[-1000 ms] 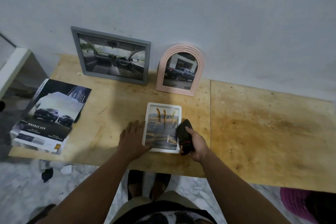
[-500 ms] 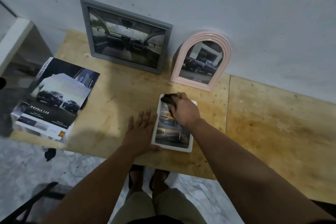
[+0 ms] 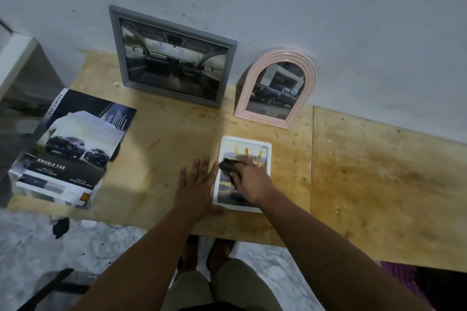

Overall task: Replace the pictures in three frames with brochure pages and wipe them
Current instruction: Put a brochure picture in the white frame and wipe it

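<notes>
Dark crumpled cloth (image 3: 228, 166) (soft), glossy white frame (image 3: 268, 156)

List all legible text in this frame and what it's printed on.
"DOUBLE CAB": brochure cover, below the two trucks.
"DOUBLE CAB": the brochure's spine, running vertically.
"TOYOTA": bottom of the page in the pink arched frame.
Fine print on the brochure: too small to read.
Grey frame, white frame: nothing legible.
</notes>
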